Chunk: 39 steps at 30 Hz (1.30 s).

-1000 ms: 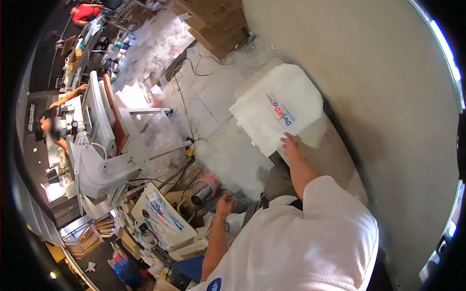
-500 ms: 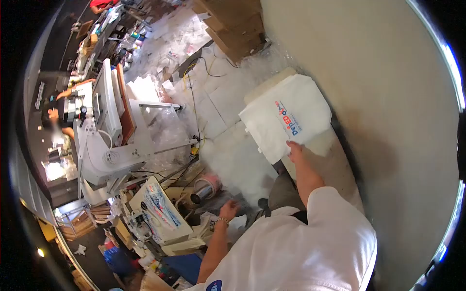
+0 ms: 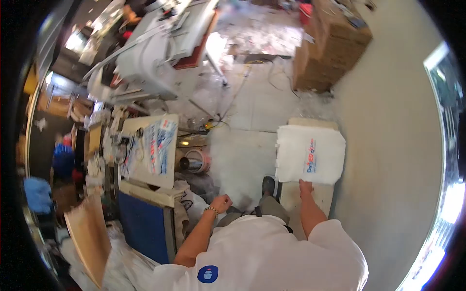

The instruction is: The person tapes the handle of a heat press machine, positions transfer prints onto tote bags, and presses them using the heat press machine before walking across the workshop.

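Note:
A white bag with blue and red print lies flat on a pale bench to the right. My right hand is at the bag's near edge, its fingers pinching that edge. My left hand, with a beaded bracelet at the wrist, hangs in front of my left hip with its fingers curled; whether anything small is inside is hidden. Left of it stand a pink bucket and a light board with blue and red printed plastic.
Stacked cardboard boxes stand at the back right beside the wall. A white machine is at the upper left. Cables cross the floor. A blue panel and a brown board are at the lower left.
The view has swung to the left, so the bench and bag now appear upright at the right. My right hand remains at the bag's edge, and my left hand stays near my hip.

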Each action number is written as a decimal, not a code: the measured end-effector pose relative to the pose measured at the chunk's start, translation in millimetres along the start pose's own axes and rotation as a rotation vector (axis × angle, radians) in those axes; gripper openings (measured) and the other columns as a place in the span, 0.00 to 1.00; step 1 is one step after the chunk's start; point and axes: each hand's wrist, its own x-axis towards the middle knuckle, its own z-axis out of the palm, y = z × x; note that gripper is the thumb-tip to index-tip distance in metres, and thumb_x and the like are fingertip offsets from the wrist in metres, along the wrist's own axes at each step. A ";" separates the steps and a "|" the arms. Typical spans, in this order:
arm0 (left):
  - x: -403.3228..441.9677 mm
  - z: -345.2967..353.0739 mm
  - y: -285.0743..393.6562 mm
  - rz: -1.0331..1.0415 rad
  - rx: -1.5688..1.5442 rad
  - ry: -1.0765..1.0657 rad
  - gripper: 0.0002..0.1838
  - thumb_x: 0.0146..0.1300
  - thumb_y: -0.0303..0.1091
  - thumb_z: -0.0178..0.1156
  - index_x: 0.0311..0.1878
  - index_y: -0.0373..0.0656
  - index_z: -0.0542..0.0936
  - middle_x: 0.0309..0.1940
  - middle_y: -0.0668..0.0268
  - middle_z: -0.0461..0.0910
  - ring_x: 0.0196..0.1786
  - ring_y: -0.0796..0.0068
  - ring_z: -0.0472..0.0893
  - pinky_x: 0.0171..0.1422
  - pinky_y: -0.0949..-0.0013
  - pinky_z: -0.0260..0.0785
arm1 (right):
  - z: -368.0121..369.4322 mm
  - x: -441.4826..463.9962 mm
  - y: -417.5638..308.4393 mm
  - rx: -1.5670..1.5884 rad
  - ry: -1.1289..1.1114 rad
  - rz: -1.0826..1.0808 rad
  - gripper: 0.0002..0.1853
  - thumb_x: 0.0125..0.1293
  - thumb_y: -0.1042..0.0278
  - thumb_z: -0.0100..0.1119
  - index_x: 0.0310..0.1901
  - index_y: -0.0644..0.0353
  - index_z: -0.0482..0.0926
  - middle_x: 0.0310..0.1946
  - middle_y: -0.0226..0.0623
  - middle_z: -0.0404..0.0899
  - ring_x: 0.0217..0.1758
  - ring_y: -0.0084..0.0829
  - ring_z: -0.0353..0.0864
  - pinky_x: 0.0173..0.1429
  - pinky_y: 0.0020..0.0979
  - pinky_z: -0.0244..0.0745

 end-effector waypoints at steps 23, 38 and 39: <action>-297.6 -93.9 -100.0 -0.030 -0.379 1.203 0.14 0.62 0.39 0.63 0.30 0.35 0.81 0.30 0.56 0.80 0.34 0.58 0.80 0.40 0.61 0.71 | -33.1 -662.6 -377.3 0.463 -2.033 -1.694 0.42 0.56 0.29 0.58 0.53 0.68 0.80 0.43 0.43 0.78 0.41 0.34 0.76 0.46 0.33 0.71; -272.8 -50.0 -159.4 -0.286 0.106 1.261 0.34 0.67 0.54 0.53 0.69 0.40 0.67 0.75 0.49 0.53 0.77 0.46 0.50 0.77 0.44 0.42 | -63.7 -801.2 -301.2 0.826 -2.524 -1.716 0.54 0.54 0.16 0.40 0.56 0.70 0.72 0.39 0.42 0.70 0.37 0.33 0.71 0.42 0.33 0.67; -272.0 -48.6 -161.6 -0.279 0.117 1.258 0.33 0.68 0.53 0.53 0.69 0.41 0.67 0.75 0.49 0.52 0.77 0.46 0.50 0.77 0.44 0.42 | -63.1 -801.7 -299.6 0.818 -2.514 -1.729 0.54 0.54 0.16 0.40 0.57 0.70 0.71 0.40 0.42 0.70 0.38 0.34 0.71 0.42 0.33 0.67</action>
